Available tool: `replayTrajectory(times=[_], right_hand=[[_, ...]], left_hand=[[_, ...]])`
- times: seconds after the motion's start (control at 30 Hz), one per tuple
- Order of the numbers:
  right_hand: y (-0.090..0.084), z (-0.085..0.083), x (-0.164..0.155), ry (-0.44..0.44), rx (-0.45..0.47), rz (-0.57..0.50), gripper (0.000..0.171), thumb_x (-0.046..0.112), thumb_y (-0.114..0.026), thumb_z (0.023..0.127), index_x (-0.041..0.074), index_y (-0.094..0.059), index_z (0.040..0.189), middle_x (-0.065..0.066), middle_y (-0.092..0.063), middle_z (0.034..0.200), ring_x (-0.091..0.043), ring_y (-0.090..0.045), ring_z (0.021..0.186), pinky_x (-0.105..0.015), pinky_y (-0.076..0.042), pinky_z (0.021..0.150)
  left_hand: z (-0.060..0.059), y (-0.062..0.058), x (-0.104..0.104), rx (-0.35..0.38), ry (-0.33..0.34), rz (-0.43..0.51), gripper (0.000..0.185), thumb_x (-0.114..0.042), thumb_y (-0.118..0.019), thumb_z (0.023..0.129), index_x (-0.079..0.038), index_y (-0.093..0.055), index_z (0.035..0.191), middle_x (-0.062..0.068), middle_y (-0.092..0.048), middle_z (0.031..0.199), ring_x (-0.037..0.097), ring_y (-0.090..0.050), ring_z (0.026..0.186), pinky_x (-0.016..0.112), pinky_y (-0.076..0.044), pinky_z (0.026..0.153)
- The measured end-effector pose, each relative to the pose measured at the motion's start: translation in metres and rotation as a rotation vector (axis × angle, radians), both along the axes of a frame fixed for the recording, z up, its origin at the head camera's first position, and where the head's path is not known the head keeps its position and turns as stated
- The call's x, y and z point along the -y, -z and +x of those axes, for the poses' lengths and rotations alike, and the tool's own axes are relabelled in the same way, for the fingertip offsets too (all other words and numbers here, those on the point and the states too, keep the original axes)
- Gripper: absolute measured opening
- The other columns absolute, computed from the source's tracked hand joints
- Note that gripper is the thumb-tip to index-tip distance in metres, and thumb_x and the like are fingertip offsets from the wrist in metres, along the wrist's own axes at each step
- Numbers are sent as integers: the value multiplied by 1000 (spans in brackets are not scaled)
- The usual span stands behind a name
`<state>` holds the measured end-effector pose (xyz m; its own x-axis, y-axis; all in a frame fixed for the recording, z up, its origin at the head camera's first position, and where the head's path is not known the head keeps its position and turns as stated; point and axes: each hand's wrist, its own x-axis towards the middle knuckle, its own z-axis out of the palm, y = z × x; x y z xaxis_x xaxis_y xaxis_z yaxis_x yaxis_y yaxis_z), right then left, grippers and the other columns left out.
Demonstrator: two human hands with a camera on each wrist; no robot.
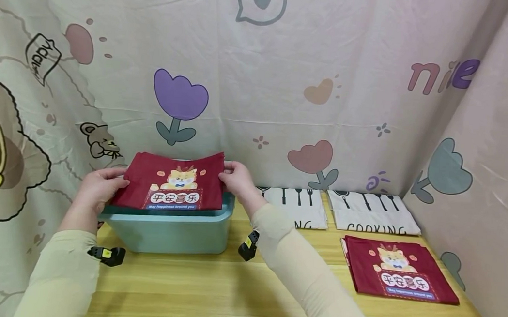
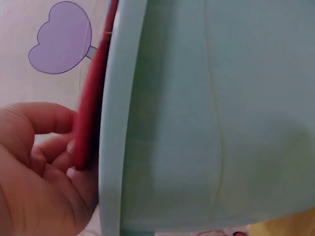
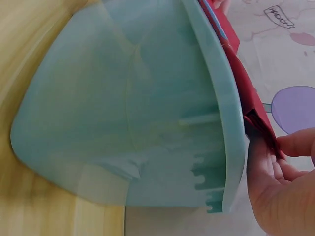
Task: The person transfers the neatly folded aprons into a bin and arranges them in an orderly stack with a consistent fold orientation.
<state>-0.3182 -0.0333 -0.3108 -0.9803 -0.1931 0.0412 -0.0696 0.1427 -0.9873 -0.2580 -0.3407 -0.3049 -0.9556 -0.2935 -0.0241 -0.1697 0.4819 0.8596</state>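
Note:
A folded red apron (image 1: 139, 183) with a cartoon animal print lies over the opening of a pale teal plastic bin (image 1: 175, 233). My left hand (image 1: 99, 188) pinches its left edge between thumb and fingers. At the opposite edge my right hand (image 1: 240, 181) pinches the cloth near the bin's right rim. The left wrist view shows the apron's red edge (image 2: 88, 113) in the fingers, just beside the rim. In the right wrist view, folded layers (image 3: 261, 125) are held between thumb and fingers. Most of the bin's inside is hidden beneath the cloth.
A second folded red apron (image 1: 400, 271) lies at the right of the wooden table (image 1: 176, 289). Behind it are two folded white cloths with utensil prints, one at right (image 1: 373, 214) and one (image 1: 292, 209) partly behind my right arm. A printed curtain (image 1: 249, 95) closes the back.

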Motion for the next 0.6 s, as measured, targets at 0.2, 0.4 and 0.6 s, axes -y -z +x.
replayTrajectory(times=[0.2, 0.4, 0.6], right_hand=[[0, 4, -13, 47, -273, 494, 40, 17, -60, 97, 3, -55, 135, -11, -63, 122, -23, -61, 108, -34, -51, 92], [0, 11, -36, -17, -397, 483, 40, 15, -61, 98, 2, -55, 135, -13, -61, 124, -26, -62, 111, -35, -51, 94], [0, 21, -59, -73, -520, 541, 39, 15, -63, 97, 3, -57, 134, -10, -63, 123, -25, -61, 112, -36, -48, 98]], left_hand=[[9, -5, -3, -35, 35, -303, 49, -20, -50, 101, 12, -46, 138, 37, -50, 131, 50, -53, 117, 53, -50, 89], [17, -12, -11, -85, 53, -424, 51, -26, -49, 102, 11, -47, 137, 36, -50, 130, 52, -48, 116, 62, -43, 91], [23, -14, -23, -167, 119, -475, 50, -24, -51, 102, 11, -47, 137, 35, -53, 128, 51, -50, 114, 62, -42, 90]])
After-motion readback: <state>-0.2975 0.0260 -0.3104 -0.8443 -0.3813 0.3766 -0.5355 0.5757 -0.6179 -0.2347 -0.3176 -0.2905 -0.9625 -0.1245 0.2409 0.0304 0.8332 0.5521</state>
